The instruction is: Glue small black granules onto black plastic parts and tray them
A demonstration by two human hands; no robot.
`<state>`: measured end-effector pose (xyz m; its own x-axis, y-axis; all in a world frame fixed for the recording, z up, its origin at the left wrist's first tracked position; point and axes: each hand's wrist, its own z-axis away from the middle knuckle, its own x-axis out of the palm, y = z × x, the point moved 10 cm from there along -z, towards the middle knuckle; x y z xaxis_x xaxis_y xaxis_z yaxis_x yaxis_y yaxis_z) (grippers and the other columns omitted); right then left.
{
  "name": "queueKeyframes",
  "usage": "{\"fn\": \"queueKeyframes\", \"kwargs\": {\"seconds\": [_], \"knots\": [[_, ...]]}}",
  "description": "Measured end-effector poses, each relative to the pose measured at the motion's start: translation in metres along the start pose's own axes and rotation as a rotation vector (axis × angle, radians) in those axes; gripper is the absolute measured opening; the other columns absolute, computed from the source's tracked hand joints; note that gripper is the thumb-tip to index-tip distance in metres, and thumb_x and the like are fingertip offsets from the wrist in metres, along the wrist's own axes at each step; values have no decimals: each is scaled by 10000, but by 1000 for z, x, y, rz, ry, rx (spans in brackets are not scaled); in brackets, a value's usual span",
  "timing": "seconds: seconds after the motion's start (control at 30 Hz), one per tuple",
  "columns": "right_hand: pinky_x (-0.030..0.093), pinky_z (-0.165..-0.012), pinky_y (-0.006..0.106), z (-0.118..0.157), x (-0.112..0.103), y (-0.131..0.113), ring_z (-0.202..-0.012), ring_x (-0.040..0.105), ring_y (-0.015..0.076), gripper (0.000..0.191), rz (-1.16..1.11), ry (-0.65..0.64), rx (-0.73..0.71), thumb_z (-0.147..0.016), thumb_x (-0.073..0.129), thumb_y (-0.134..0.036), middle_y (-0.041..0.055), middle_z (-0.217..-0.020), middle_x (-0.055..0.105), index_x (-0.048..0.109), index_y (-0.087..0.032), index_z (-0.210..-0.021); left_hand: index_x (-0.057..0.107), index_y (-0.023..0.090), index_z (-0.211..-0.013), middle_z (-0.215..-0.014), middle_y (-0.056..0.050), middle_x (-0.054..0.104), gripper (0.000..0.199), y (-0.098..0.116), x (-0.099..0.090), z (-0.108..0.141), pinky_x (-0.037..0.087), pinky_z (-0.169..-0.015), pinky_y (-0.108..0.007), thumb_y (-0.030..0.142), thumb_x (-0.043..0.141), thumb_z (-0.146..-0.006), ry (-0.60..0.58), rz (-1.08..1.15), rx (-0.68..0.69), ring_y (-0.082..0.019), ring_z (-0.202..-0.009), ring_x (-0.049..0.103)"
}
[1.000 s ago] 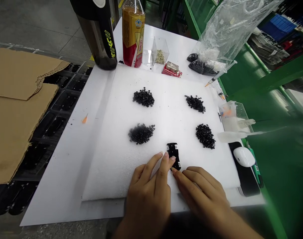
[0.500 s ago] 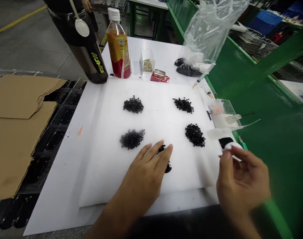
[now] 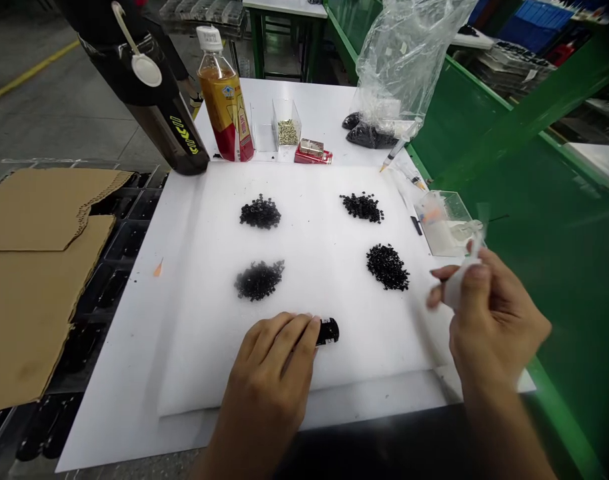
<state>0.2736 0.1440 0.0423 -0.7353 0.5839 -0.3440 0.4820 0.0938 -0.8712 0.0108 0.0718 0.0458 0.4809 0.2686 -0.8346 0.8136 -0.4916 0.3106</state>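
Note:
My left hand [image 3: 269, 367] lies flat on the white foam sheet [image 3: 199, 360], its fingertips against a compact clump of black pellets [image 3: 328, 331]. Four more heaps of black pellets sit apart on the foam: back left [image 3: 260, 213], back right [image 3: 362, 207], front left [image 3: 259, 280] and front right [image 3: 387, 267]. My right hand [image 3: 494, 320] is raised above the foam's right side, pinching a white plastic strip [image 3: 459, 283] between thumb and fingers.
Along the back stand a drink bottle [image 3: 225, 100], a black tumbler [image 3: 169, 120], a clear box of beige bits [image 3: 286, 130] and a red packet [image 3: 312, 151]. A plastic bag [image 3: 399, 73], a syringe [image 3: 397, 152] and a clear tray [image 3: 444, 223] lie to the right. Cardboard [image 3: 34, 280] lies left.
My right hand has moved right and picked up the white strip from beside the clear tray. The black pellets under my left hand have gathered into a shorter clump. The view has shifted.

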Motion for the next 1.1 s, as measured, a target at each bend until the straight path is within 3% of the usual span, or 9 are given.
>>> {"fn": "queueKeyframes", "kwargs": {"seconds": [0.07,0.13,0.23,0.33,0.4,0.53,0.73,1.1], "knots": [[340,-360,265,14,0,12,-391,446,99,488,-124,-67,209,-991,606,-616,34,-757,671,732,-191,-1197,654,112,-1323,-1224,-105,751,350,0,0,-4,597,-933,-468,76,623,-976,11,17,-5,-278,-1146,660],[203,-311,235,31,1,27,-357,366,90,522,-213,-112,408,-964,619,-656,7,-615,583,752,-161,-1065,679,121,-1279,-1174,-93,768,328,-1,1,-8,598,-897,-457,64,649,-958,29,54,-2,-271,-1103,677],[276,-349,210,40,-2,34,-418,369,81,396,-339,-31,474,-896,749,-555,-48,-565,456,690,-166,-848,720,119,-1188,-1099,-80,786,277,-2,-1,-12,602,-867,-417,31,682,-928,71,134,12,-237,-1040,694],[392,-422,204,43,4,38,-486,410,73,325,-493,61,519,-778,865,-367,-66,-662,483,587,-202,-810,740,125,-1140,-1078,-70,794,247,-4,-3,-13,603,-855,-395,24,699,-918,102,185,13,-216,-1018,698],[387,-417,202,46,19,36,-493,426,89,364,-587,23,557,-740,871,-303,-81,-631,460,518,-225,-780,745,127,-1129,-1071,-67,797,242,-6,-3,-13,603,-852,-391,22,704,-915,109,196,-2,-212,-1015,699],[383,-415,214,51,35,24,-473,398,96,481,-603,-89,495,-807,829,-342,-77,-526,366,399,-219,-630,749,128,-1124,-1062,-61,804,251,-7,-2,-13,604,-852,-376,13,717,-903,124,201,-32,-203,-1015,704],[409,-417,239,60,29,27,-490,442,106,389,-422,-84,457,-874,794,-407,-46,-595,475,511,-213,-691,755,116,-1090,-1060,-61,804,213,-10,0,-12,599,-877,-367,15,718,-906,135,218,-62,-188,-1022,707],[316,-379,242,58,34,15,-473,381,93,483,-386,-117,401,-851,820,-373,-60,-570,368,431,-219,-611,752,116,-1097,-1087,-59,801,219,-12,1,-11,592,-890,-367,27,728,-899,114,221,-85,-189,-1035,704]]}}
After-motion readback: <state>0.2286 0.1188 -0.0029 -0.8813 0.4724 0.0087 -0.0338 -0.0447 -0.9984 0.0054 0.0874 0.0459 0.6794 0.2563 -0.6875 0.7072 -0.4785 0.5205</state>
